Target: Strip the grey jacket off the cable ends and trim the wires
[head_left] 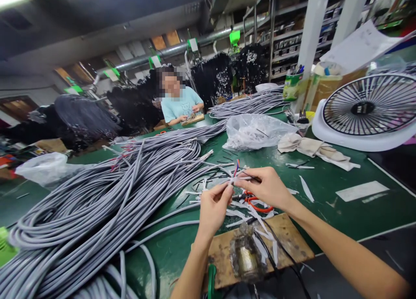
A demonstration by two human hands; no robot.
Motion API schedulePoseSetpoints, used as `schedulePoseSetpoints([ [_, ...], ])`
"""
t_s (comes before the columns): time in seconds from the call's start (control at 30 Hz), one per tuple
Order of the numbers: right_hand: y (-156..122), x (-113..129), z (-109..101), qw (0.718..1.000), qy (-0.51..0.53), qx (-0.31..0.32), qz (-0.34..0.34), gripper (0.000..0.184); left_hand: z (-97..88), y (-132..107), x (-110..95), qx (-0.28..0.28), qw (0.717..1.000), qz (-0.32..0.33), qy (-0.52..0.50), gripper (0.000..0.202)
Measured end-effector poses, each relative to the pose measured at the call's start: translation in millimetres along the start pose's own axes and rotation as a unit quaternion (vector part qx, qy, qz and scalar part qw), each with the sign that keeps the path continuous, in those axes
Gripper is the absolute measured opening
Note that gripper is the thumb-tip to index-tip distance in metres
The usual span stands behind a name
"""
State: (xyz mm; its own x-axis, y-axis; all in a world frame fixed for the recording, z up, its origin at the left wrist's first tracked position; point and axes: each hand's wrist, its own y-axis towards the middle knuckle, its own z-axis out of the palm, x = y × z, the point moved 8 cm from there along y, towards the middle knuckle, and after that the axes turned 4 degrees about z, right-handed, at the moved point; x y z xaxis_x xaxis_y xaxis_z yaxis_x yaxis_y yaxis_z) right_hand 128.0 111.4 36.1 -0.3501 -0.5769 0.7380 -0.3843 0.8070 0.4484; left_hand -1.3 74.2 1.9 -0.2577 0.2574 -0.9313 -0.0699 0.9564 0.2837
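I have both hands raised over the green table (331, 169), meeting at one cable end (232, 180) just beyond the edge of the wooden board (294, 236). My left hand (214, 203) pinches it narrowly between thumb and forefinger. My right hand (268, 184) closes on the same spot from the other side — whether on the jacket, the pale wrap or the thin wires themselves, I cannot tell at this size.

As for progress, I judge this one cable to be partway through. Its coloured wires (237, 165) stand bare above my fingertips, so the opening-up looks done here; sorting or trimming what shows seems to be left, though that is only my reading. The white strips (234, 213) and short black bits (212, 176) strewn around the hands suggest that plenty of ends have had the same treatment.

The big heap of grey cables (107, 190) lies to the left. Some ends there show red, others pale; I cannot count finished against unfinished, but the batch looks long.

The orange-handled cutters (260, 204) lie on the table just below my right hand, unheld. On the board sits a grimy metal block (247, 258), with nothing in my hands touching it — if it has a part in this job, that step is not under way.
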Motion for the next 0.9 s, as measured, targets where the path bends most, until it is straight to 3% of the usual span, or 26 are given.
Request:
schedulePoseSetpoints([
  [0.1, -8.8, 18.4, 0.3, 0.989, -0.089, -0.028, -0.115, 0.027, 6.1, -1.9, -11.4, -0.01, 0.98, 0.092, 0.176, 0.022],
  [0.17, -11.0, 21.2, -2.5, 0.978, -0.141, -0.043, -0.15, 0.024, 18.7, -5.8, -17.9, 0.023, 0.951, 0.165, 0.26, 0.023],
  [0.27, -1.4, 3.0, -11.5, 0.988, -0.125, -0.045, -0.077, 0.024, 30.4, -13.3, -24.4, 0.074, 0.932, 0.24, 0.262, 0.023],
  [0.33, 5.6, -11.3, -13.5, 0.998, -0.048, -0.028, -0.011, 0.024, 24.5, -14.1, -27.8, 0.059, 0.943, 0.249, 0.214, 0.02],
  [0.43, 7.6, -13.2, -9.6, 0.998, 0.046, -0.026, 0.022, 0.026, 2.4, -5.7, -17.2, -0.029, 0.984, 0.154, 0.086, 0.018],
  [0.5, 2.2, 0.3, -3.1, 0.998, 0.052, -0.041, -0.012, 0.028, -7.6, -0.9, -0.2, -0.088, 0.993, 0.061, -0.04, 0.022],
  [0.6, -13.1, 29.8, 14.2, 0.992, 0.025, -0.051, -0.112, 0.025, -8.1, 2.5, 17.4, -0.133, 0.97, -0.012, -0.201, 0.029],
  [0.73, -24.3, 47.5, 32.7, 0.981, -0.026, -0.041, -0.186, 0.026, -7.7, 4.4, 21.5, -0.15, 0.943, -0.045, -0.295, 0.028],
  [0.8, -17.9, 37.9, 36.1, 0.987, -0.042, 0.006, -0.154, 0.027, -10.0, 7.1, 20.0, -0.132, 0.933, -0.059, -0.331, 0.026],
  [0.9, -5.1, 7.6, 31.7, 0.991, -0.089, 0.093, -0.048, 0.028, -18.1, 12.0, 19.2, -0.115, 0.905, -0.071, -0.404, 0.026],
])
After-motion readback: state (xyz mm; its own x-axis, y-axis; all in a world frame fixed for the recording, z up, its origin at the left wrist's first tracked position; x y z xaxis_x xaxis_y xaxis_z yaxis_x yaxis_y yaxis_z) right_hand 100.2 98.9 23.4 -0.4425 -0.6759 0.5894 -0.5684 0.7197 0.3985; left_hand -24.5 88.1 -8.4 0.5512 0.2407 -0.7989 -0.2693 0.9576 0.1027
